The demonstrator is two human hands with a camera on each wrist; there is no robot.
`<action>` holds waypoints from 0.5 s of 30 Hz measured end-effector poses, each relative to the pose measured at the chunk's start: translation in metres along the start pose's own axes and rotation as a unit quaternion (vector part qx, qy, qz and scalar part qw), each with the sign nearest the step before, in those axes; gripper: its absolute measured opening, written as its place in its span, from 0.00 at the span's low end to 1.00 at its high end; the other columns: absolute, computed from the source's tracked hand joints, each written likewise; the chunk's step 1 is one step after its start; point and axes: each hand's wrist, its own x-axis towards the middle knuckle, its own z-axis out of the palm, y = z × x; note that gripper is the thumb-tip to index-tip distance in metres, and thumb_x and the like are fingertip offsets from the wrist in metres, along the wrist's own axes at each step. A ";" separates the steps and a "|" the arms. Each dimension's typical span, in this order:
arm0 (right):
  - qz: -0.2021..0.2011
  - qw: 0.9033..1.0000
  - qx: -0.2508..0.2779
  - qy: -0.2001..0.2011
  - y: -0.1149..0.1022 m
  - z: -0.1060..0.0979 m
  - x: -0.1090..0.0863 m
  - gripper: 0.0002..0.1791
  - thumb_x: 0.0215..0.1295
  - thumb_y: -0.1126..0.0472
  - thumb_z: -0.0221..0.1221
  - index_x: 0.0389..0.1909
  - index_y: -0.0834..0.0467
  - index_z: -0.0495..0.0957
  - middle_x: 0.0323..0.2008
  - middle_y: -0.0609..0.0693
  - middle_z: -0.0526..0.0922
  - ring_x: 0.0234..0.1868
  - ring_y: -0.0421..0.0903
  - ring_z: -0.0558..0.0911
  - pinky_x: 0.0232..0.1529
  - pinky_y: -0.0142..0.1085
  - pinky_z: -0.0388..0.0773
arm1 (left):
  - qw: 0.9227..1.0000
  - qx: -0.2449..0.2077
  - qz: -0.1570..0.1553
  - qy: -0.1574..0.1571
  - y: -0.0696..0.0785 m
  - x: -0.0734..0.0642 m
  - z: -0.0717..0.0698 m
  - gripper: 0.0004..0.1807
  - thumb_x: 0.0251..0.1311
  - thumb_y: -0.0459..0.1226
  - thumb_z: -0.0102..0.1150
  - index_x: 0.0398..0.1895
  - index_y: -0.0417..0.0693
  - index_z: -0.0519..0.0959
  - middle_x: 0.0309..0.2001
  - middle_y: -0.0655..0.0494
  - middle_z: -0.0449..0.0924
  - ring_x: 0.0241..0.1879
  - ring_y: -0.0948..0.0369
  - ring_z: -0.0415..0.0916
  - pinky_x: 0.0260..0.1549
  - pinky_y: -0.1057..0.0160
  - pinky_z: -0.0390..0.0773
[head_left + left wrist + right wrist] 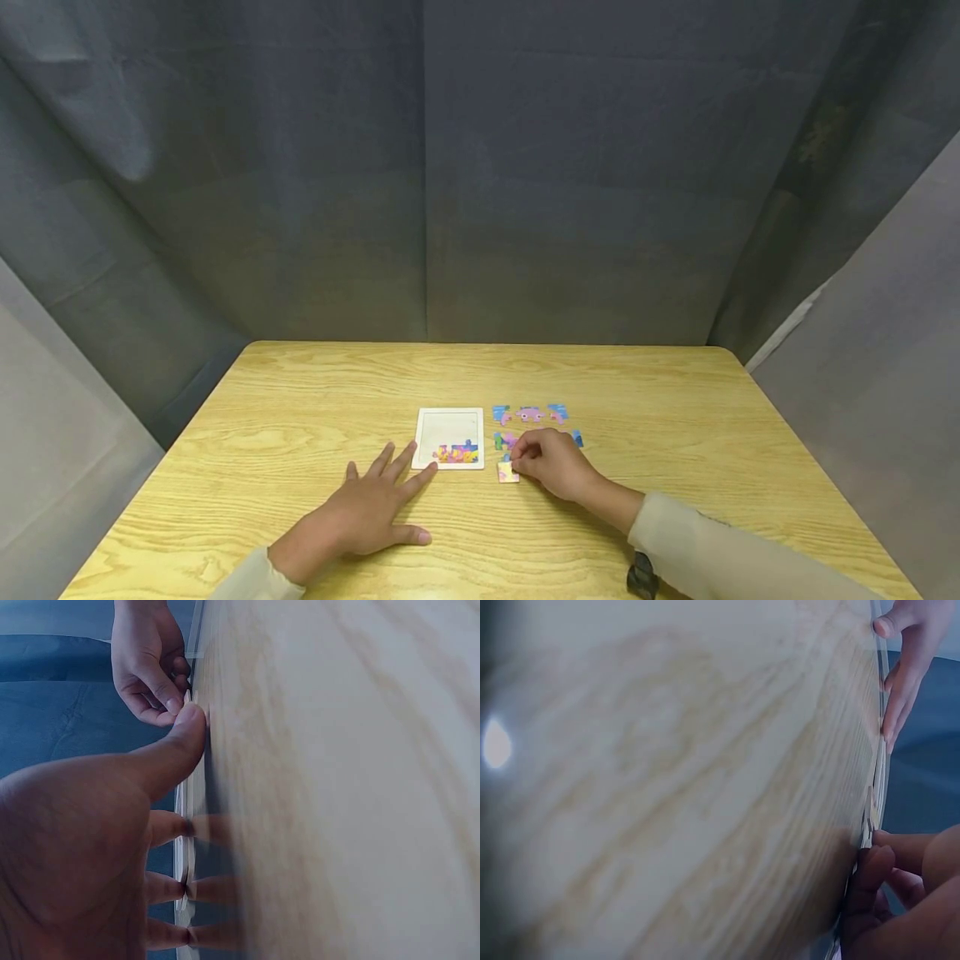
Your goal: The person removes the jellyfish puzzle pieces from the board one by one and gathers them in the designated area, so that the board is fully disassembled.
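In the head view a yellow and pink puzzle piece (507, 473) is pinched at its right side by my right hand (558, 467), with thumb and index finger together; the piece is low over the table or on it. A thin piece edge (870, 811) shows by those fingertips in the right wrist view. My left hand (371, 507) lies with fingers spread, fingertips at the lower left edge of a white puzzle tray (442, 427). Joined pieces (459, 454), pink, yellow and blue, fill the tray's lower right. In the left wrist view the straight fingers (166, 889) touch the table.
Several loose pieces lie right of the tray: a blue and pink upper row (530, 413), and a second row (504, 440) partly hidden behind my right hand. The wooden table (322, 383) ends at dark curtains (562, 208). A black band (642, 575) is at the right wrist.
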 end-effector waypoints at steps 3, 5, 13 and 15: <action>-0.004 1.000 -0.004 -0.001 0.000 0.000 0.000 0.04 0.67 0.68 0.66 0.32 0.59 0.82 0.28 0.48 0.84 0.26 0.39 0.76 0.27 0.27 0.73 | 1.000 0.001 0.001 0.000 0.000 0.000 0.000 0.53 0.61 0.72 0.50 0.83 0.58 0.53 0.83 0.38 0.41 0.77 0.28 0.44 0.53 0.13 0.56; -0.007 1.000 -0.010 -0.004 0.001 0.000 0.000 0.05 0.67 0.68 0.66 0.32 0.59 0.82 0.28 0.48 0.84 0.27 0.39 0.76 0.29 0.27 0.75 | 1.000 0.001 0.002 0.000 0.000 0.000 -0.001 0.52 0.61 0.72 0.51 0.83 0.58 0.53 0.83 0.38 0.41 0.77 0.28 0.44 0.53 0.13 0.56; -0.010 0.999 -0.028 -0.013 0.000 0.000 0.001 0.05 0.67 0.68 0.67 0.31 0.58 0.83 0.28 0.46 0.84 0.28 0.39 0.78 0.32 0.28 0.77 | 1.000 0.002 0.000 0.003 0.000 0.000 0.000 0.52 0.61 0.72 0.51 0.83 0.59 0.54 0.83 0.39 0.42 0.77 0.29 0.44 0.53 0.13 0.56; -0.006 0.999 -0.029 -0.014 0.001 0.000 0.001 0.05 0.67 0.68 0.67 0.31 0.58 0.83 0.28 0.45 0.84 0.28 0.39 0.77 0.33 0.28 0.77 | 1.000 0.002 0.000 0.003 -0.001 0.000 0.001 0.52 0.61 0.72 0.50 0.83 0.59 0.53 0.83 0.39 0.42 0.77 0.29 0.44 0.53 0.13 0.56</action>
